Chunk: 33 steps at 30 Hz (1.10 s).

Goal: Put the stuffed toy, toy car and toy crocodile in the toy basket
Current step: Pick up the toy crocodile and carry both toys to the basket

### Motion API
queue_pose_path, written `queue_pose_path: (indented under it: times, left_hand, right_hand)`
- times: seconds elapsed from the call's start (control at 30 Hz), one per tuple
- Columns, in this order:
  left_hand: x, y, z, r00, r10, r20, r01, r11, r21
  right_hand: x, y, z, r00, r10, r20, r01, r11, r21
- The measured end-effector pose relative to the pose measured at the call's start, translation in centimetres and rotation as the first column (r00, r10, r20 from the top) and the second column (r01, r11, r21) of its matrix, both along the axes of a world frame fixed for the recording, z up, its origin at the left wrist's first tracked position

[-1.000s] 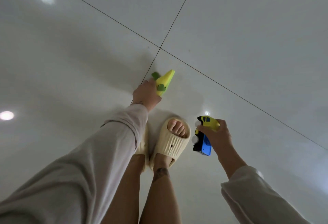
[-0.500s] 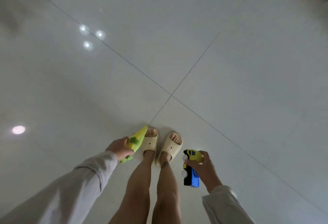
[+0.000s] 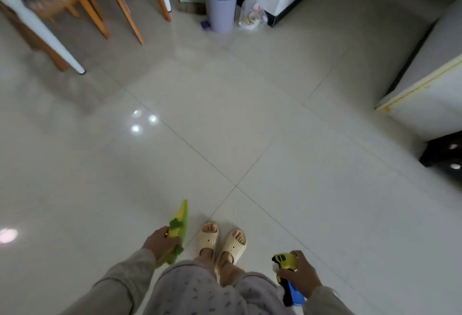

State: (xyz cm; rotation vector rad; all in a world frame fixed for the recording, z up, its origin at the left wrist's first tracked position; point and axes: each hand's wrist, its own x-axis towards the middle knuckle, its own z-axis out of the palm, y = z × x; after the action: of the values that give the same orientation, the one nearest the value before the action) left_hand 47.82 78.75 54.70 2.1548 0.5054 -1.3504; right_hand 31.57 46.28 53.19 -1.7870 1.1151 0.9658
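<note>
My left hand [image 3: 160, 241] is closed around a green and yellow toy crocodile [image 3: 178, 227], whose pointed end sticks forward over the floor. My right hand [image 3: 301, 277] grips a yellow and blue toy car [image 3: 287, 272] at the lower right, nose up. Both hands hang low beside my legs, on either side of my feet in cream slippers [image 3: 221, 239]. No stuffed toy and no toy basket are in view.
Pale glossy tiles stretch ahead. At the back left stand wooden chair legs [image 3: 120, 7] and white table legs [image 3: 50, 37]. A lilac pedal bin [image 3: 220, 2], a broom and a plastic bag sit at the back centre. White cabinets [image 3: 425, 94] line the right side.
The view has risen from the floor at my feet to the room ahead. Both hands dropped lower and wider apart, each still gripping its toy.
</note>
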Motion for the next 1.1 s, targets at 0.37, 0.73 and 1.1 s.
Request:
queue_pose_path:
  times: [0.37, 0.73, 1.1]
  left_hand:
    - [-5.5, 2.0, -0.6, 0.992, 0.123, 0.019, -0.124, 0.981, 0.149]
    - [-6.6, 8.4, -1.8, 0.813, 0.577, -0.077, -0.565, 0.814, 0.135]
    - [10.4, 19.0, -0.2, 0.806, 0.591, -0.025, -0.588, 0.805, 0.073]
  right_hand:
    - [4.5, -5.0, -1.4, 0.996, -0.017, 0.085, 0.012, 0.998, 0.055]
    - [23.0, 6.5, 1.1, 0.947, 0.135, 0.29, -0.189, 0.967, 0.168]
    - [37.5, 14.4, -0.5, 0.908, 0.361, 0.211, -0.371, 0.928, 0.01]
